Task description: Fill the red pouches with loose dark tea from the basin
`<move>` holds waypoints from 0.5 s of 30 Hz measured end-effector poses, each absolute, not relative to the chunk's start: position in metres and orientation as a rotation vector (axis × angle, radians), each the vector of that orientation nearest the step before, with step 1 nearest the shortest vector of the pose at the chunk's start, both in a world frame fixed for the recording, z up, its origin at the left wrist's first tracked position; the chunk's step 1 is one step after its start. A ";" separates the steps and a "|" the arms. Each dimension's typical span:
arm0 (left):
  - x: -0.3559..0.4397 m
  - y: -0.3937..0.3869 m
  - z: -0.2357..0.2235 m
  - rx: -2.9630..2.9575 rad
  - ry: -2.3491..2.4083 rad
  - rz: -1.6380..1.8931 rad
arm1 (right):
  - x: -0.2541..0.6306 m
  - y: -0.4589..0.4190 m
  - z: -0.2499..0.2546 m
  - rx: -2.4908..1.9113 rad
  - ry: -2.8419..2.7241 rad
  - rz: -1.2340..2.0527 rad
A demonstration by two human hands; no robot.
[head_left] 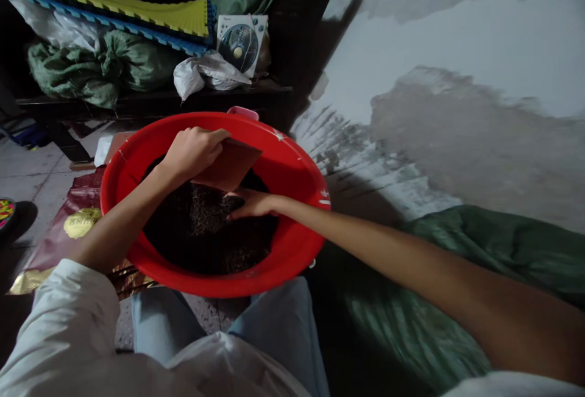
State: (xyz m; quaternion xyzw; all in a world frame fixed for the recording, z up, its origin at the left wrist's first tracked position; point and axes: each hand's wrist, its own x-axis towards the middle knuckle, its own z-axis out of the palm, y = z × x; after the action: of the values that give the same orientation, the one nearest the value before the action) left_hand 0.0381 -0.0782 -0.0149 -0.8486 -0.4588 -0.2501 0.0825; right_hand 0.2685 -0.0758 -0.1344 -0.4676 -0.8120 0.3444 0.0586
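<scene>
A wide red plastic tub (299, 235) stands in front of my knees, holding dark, loose, crumbly material (183, 232) that looks like dried tea leaves. My left hand (194, 152) grips the upper edge of a flat reddish-brown bag (231, 167), tilted over the tub. Just under the bag's lower end, my right hand (251, 203) is curled around a dark clump of the loose material. The bag's opening is hidden, and so are some fingers of both hands. A lighter brown heap of the material lies beside my right fingertips.
Left of the tub lies a maroon and gold printed bag (68, 226). Behind, a dark bench (274, 89) carries green sacks (132, 58), yellow foam mats (123, 10) and a fan box (242, 43). A large green sack (439, 305) sits at right, below a stained wall (466, 122).
</scene>
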 end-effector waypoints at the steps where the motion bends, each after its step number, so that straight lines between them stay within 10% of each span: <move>1: 0.038 -0.077 -0.017 -2.557 -1.363 -0.768 | 0.274 -0.079 -0.130 -1.455 -2.351 1.149; 15: 0.053 -0.062 -0.056 -2.836 -1.266 -1.015 | 0.320 -0.091 -0.054 -1.374 -1.203 1.363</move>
State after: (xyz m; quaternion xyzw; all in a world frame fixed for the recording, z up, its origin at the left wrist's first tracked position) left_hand 0.0528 -0.0618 -0.0560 -0.8663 -0.3867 -0.3100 -0.0626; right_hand 0.3197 -0.0908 -0.0539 -0.5476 -0.4794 0.5434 0.4183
